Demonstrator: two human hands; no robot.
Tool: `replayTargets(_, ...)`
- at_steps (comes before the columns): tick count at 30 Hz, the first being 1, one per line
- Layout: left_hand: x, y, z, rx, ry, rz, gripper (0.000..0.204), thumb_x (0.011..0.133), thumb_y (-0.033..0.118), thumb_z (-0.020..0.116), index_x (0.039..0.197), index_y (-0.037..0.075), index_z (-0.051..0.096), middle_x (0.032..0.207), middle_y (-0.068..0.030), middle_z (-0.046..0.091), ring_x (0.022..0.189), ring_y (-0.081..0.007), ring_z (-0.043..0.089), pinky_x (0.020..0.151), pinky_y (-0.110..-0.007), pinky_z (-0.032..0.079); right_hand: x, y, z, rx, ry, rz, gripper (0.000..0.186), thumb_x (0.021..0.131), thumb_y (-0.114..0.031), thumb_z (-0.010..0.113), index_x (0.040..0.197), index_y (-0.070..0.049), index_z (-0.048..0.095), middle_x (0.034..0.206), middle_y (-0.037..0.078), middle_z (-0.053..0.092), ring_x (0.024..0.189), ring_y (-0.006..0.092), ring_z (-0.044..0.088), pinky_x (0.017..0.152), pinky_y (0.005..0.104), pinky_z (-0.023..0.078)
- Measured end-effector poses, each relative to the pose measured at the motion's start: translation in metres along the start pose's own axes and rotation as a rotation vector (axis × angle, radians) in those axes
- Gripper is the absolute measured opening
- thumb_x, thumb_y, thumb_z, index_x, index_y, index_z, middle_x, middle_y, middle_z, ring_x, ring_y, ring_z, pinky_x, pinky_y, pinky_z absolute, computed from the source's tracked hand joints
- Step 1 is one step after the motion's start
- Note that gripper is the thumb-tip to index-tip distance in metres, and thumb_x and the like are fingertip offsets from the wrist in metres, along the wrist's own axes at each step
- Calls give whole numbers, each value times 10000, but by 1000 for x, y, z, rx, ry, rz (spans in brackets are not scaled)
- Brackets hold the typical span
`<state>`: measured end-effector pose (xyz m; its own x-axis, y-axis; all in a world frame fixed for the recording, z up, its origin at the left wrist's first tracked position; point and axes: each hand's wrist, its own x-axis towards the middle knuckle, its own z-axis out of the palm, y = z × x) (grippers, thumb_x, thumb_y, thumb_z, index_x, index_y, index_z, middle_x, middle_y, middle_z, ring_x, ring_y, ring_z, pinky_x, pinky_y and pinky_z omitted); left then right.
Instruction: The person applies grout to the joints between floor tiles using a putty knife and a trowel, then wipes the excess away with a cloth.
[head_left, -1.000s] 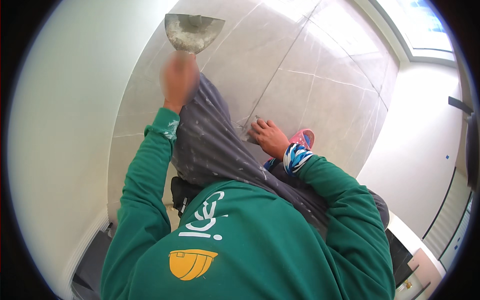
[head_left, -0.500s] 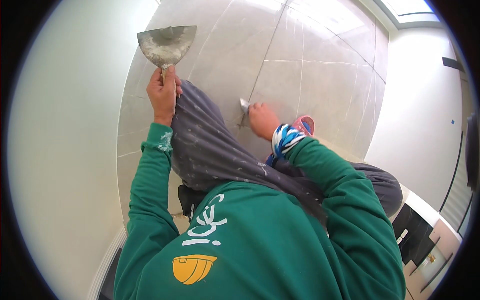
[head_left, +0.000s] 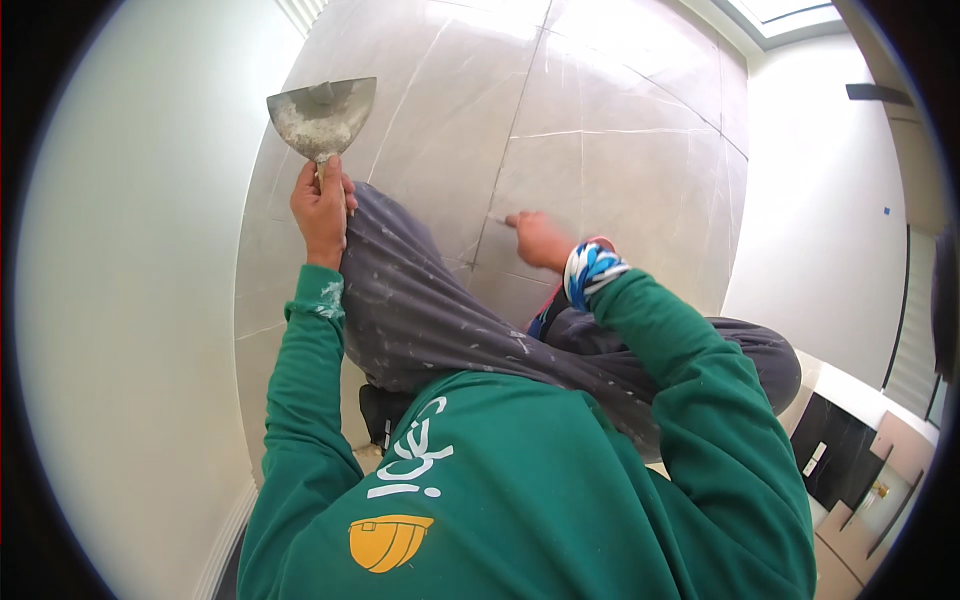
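Note:
My left hand point(head_left: 322, 220) grips the handle of a wide putty knife point(head_left: 320, 118), holding it up beside my left knee; its metal blade carries pale residue and a small grey lump. My right hand point(head_left: 540, 240), blurred, has its fingers closed on a small, light scraper point(head_left: 496, 218), whose blade is hard to make out, low over a dark joint line between grey marbled floor tiles point(head_left: 620, 180). My legs point(head_left: 420, 300) in stained grey trousers are folded beneath me. A pink sandal point(head_left: 600, 243) shows partly behind my right hand.
A pale wall point(head_left: 130, 280) runs close along my left side. Another white wall point(head_left: 810, 200) stands to the right, with a window point(head_left: 780, 10) at the top right. A dark-and-beige panel area point(head_left: 835, 450) shows at the lower right.
The wide knife in my left hand has dropped lower and leftward in the view. My right hand has moved along the joint with the small scraper and is now blurred. The view has shifted slightly.

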<state>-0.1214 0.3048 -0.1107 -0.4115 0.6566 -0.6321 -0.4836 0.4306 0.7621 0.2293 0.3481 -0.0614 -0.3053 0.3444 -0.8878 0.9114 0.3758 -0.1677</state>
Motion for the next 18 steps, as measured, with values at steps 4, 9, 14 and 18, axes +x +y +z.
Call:
replayTargets(4, 0, -2, 0, -14, -8, -5, 232, 1057, 251, 659, 936, 55, 633, 689, -8, 612, 515, -68, 539, 459, -224, 402, 30, 32, -24, -33, 94, 32, 353, 874, -49, 561, 1192, -10, 707, 1173, 227, 706, 1102, 407, 672, 976, 484, 545)
replayTargets(9, 12, 0, 3, -13, -27, 32, 241, 1058, 256, 654, 924, 58, 623, 684, -4, 605, 511, -67, 535, 460, -225, 401, 42, 24, -20, -121, 135, 28, 262, 892, -91, 575, 1096, 4, 708, 1107, 226, 714, 1027, 395, 686, 937, 482, 547)
replayTargets(14, 13, -2, 2, 34, -20, 45, 247, 1061, 257, 646, 917, 58, 617, 677, -3, 594, 504, -68, 529, 451, -225, 395, 18, -21, 22, -114, -77, -186, 281, 848, -141, 610, 1058, 3, 728, 1107, 209, 737, 1083, 372, 697, 939, 465, 538)
replayTargets(18, 8, -9, -5, 53, -65, -5, 240, 1065, 274, 642, 923, 83, 615, 675, 1, 589, 499, -59, 513, 435, -220, 382, 11, -14, -23, 43, -91, -4, 470, 853, -21, 537, 1303, -13, 674, 1186, 270, 713, 1148, 437, 668, 993, 501, 527)
